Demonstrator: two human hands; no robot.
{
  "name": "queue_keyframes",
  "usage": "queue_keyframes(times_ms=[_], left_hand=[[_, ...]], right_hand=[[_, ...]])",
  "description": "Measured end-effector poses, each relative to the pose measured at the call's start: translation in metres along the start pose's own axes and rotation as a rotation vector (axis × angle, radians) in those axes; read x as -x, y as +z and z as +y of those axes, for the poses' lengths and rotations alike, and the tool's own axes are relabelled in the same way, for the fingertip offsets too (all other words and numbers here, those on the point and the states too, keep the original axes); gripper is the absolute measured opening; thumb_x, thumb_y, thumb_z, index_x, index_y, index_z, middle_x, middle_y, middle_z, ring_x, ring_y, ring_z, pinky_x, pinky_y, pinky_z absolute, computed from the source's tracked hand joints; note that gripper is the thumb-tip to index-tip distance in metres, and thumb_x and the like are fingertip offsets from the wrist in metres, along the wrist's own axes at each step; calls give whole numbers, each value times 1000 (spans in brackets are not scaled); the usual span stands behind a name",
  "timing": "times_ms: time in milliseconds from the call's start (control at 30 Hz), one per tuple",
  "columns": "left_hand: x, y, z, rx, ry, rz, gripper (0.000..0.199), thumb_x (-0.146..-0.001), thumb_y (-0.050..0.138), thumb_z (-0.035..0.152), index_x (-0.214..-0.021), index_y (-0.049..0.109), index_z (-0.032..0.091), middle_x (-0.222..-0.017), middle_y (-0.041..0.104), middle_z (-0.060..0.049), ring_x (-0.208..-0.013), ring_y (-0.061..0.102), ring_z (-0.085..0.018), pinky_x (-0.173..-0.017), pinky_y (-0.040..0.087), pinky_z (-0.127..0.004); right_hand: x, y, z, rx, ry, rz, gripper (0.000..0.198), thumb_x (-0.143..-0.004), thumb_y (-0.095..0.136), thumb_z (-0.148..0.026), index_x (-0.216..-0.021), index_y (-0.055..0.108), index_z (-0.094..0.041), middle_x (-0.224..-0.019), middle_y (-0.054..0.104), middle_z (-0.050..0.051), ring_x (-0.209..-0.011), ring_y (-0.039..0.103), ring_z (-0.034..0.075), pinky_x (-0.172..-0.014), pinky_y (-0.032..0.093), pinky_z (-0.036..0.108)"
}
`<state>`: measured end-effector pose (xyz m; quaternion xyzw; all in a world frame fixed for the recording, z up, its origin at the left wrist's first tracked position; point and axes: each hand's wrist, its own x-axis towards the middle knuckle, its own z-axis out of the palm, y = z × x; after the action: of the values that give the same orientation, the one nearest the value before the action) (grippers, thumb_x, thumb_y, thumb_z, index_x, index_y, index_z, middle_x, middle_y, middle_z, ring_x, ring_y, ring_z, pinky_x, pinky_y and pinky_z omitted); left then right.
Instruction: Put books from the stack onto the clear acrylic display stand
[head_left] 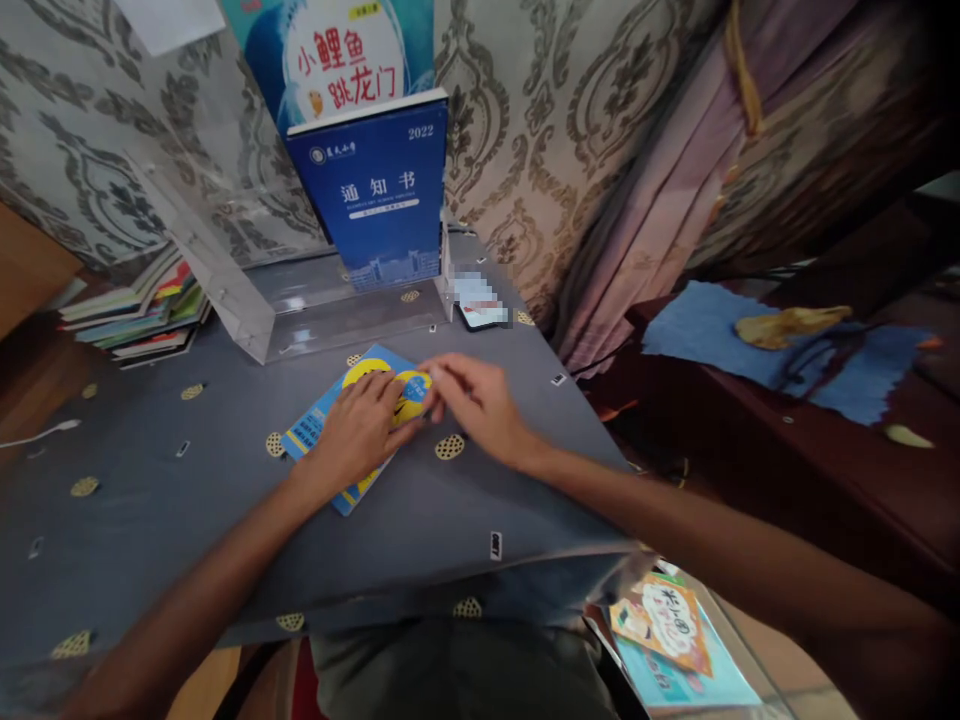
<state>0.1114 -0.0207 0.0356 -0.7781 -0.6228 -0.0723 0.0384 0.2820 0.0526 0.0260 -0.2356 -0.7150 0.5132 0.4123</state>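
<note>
A blue and yellow book (315, 420) lies at a slant on the grey patterned tablecloth. My left hand (360, 425) rests flat on its cover, fingers stretched out and lying over much of the yellow print. At the book's right corner is my right hand (480, 405), its thumb and fingers drawn together in a pinch on the edge. The pinched edge is partly hidden by the fingers.
Behind stands a clear acrylic rack (240, 300) with a dark blue book (375, 200) upright. A phone (480, 305) lies right of it. Stacked books (142, 305) and a white cable (45, 433) are at left. More books (675, 640) sit low at right.
</note>
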Motion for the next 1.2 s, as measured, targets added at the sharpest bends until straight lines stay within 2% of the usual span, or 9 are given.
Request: queue_keyframes(times_ms=[67, 133, 200, 300, 400, 567, 733, 1000, 1200], left_hand=[[-7, -1, 16, -76, -46, -31, 36, -96, 56, 41, -116, 57, 11, -122, 63, -18, -118, 58, -33, -98, 50, -49], [-14, -1, 27, -161, -85, -68, 29, -97, 54, 36, -110, 59, 10, -113, 64, -19, -110, 61, -34, -89, 53, -47], [-17, 0, 34, -226, -93, -73, 25, -98, 49, 31, -106, 60, 11, -109, 65, -18, -105, 62, -33, -84, 54, -45], [-18, 5, 37, -269, -91, -31, 24, -99, 45, 29, -105, 61, 13, -108, 67, -18, -106, 63, -32, -85, 55, -43], [-18, 9, 36, -248, -89, -19, 26, -100, 42, 27, -105, 62, 11, -111, 68, -20, -109, 64, -33, -86, 56, -45], [-20, 8, 36, -210, -92, -79, 34, -102, 36, 25, -109, 63, 6, -116, 67, -25, -112, 65, -36, -84, 57, -47], [-18, 8, 36, -270, -36, -60, 32, -101, 35, 19, -108, 64, 7, -114, 67, -23, -106, 67, -34, -80, 59, -45], [-19, 6, 37, -308, -42, -75, 30, -99, 36, 15, -102, 65, 9, -104, 68, -19, -99, 68, -30, -74, 58, -39], [-19, 7, 38, -271, -48, -87, 35, -101, 33, 18, -101, 65, 7, -103, 68, -21, -98, 68, -33, -73, 59, -43]], right_hand=[[-23, -10, 17, -41, -9, 136, 33, -98, 48, -48, -100, 63, -19, -69, 66, -1, -57, 65, 12, -60, 53, 26], [-38, -16, 35, -63, -9, 215, 38, -97, 47, -54, -102, 61, -20, -76, 68, 0, -60, 68, 13, -63, 55, 28], [-43, -17, 50, -62, 0, 245, 41, -96, 46, -58, -104, 59, -20, -81, 69, 2, -62, 70, 14, -65, 55, 29], [-39, -16, 59, -31, 24, 217, 40, -98, 43, -56, -106, 59, -21, -88, 71, 3, -69, 73, 15, -70, 57, 31], [-31, -14, 56, -14, 32, 176, 35, -101, 41, -51, -107, 59, -21, -93, 72, 4, -74, 74, 16, -74, 58, 32], [-26, -13, 46, 27, 24, 137, 34, -102, 40, -47, -110, 60, -21, -94, 72, 4, -77, 73, 15, -77, 57, 32], [-23, -16, 40, 48, -15, 146, 35, -103, 39, -47, -111, 60, -21, -96, 73, 4, -80, 74, 16, -81, 56, 34], [-21, -23, 32, 37, -49, 170, 42, -103, 36, -54, -112, 60, -22, -95, 72, 4, -78, 73, 16, -80, 55, 33], [-18, -24, 30, 142, -73, 125, 37, -105, 34, -44, -115, 61, -21, -92, 73, 3, -73, 71, 14, -76, 54, 30]])
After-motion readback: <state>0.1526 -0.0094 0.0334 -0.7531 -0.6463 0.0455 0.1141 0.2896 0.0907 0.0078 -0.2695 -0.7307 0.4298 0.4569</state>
